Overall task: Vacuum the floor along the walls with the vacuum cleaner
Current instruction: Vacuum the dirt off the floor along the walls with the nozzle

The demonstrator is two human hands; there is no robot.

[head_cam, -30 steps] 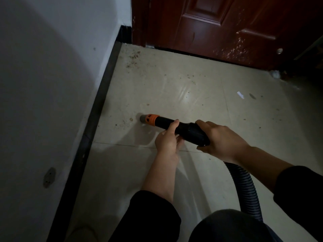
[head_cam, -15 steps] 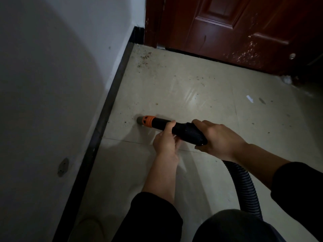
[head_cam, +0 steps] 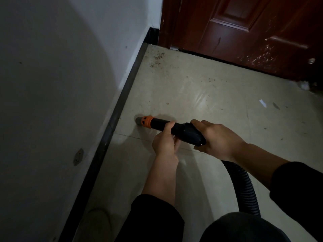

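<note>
Gripped by left hand (head_cam: pixel 165 143) and right hand (head_cam: pixel 221 137), the black orange-collared vacuum wand (head_cam: pixel 161 125) is held short of the dark skirting (head_cam: pixel 120 105) beyond the left hand, so grit (head_cam: pixel 158 58) may be missed.

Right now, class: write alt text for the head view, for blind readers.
A left hand and right hand grip a black vacuum nozzle with an orange collar, its grey tip at the pale tiled floor near the black skirting board of a white wall. Dirt specks lie by a dark red door.
</note>
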